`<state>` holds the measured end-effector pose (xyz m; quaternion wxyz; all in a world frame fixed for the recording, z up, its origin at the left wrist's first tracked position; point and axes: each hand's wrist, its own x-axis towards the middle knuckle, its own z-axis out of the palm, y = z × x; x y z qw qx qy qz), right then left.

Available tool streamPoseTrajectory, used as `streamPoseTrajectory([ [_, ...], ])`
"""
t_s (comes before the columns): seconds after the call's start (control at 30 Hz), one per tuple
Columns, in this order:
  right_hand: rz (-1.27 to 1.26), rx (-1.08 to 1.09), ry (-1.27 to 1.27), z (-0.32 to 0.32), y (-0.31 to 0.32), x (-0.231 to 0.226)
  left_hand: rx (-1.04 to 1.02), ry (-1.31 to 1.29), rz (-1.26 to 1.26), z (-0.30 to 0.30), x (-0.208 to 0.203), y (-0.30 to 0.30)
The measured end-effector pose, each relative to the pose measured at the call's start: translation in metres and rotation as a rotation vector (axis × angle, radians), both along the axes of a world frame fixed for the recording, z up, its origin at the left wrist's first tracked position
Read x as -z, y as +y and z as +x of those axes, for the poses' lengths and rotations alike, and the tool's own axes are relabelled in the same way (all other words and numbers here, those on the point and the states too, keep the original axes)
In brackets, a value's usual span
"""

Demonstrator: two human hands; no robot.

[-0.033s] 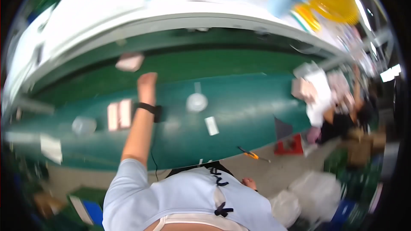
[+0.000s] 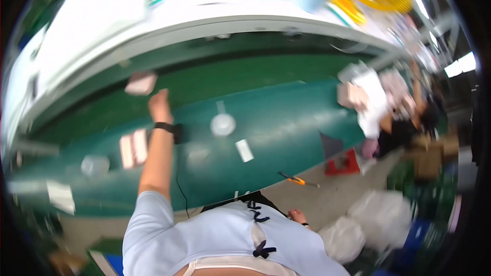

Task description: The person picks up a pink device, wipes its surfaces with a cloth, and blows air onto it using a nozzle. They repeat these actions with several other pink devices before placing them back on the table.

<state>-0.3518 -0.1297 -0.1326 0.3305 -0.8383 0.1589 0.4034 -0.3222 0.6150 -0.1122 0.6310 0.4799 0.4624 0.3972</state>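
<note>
My left arm reaches forward over the green tabletop (image 2: 266, 117), a black band around its wrist. My left hand (image 2: 159, 103) is just short of a pale pink block-like thing (image 2: 141, 83); its fingers are smeared, and I cannot see anything held. Beside that forearm stand two pink box-like pieces (image 2: 134, 148), side by side. My right hand (image 2: 296, 216) hangs low by my body, past the table's near edge, its fingers too small and blurred to read. A clear round piece with a thin stem (image 2: 223, 124) and a white card (image 2: 244, 151) lie mid-table.
A clear round container (image 2: 95, 165) sits at left. An orange-handled tool (image 2: 296, 180) and a red object (image 2: 342, 162) are near the front edge. Pink boxes (image 2: 352, 96) are piled at right, by another person (image 2: 409, 130). A white shelf (image 2: 215, 23) spans the back.
The whole view has swung, so the table things sit further left and tilted. My left hand appears slightly nearer the pink block. The right hand stays low.
</note>
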Motion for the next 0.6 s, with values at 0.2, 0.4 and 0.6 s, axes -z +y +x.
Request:
streamPoseTrajectory([
  [0.2,0.046,0.27,-0.092,-0.061,-0.003,-0.032,-0.511,0.203,-0.381,0.057,0.127,0.159],
  [0.4,-0.087,0.348,0.061,-0.083,-0.007,-0.023,-0.054,-0.032,-0.509,0.053,0.126,0.244],
  [0.6,0.264,0.48,-0.128,-0.021,0.005,0.034,0.368,-0.6,-0.626,0.022,0.019,0.099],
])
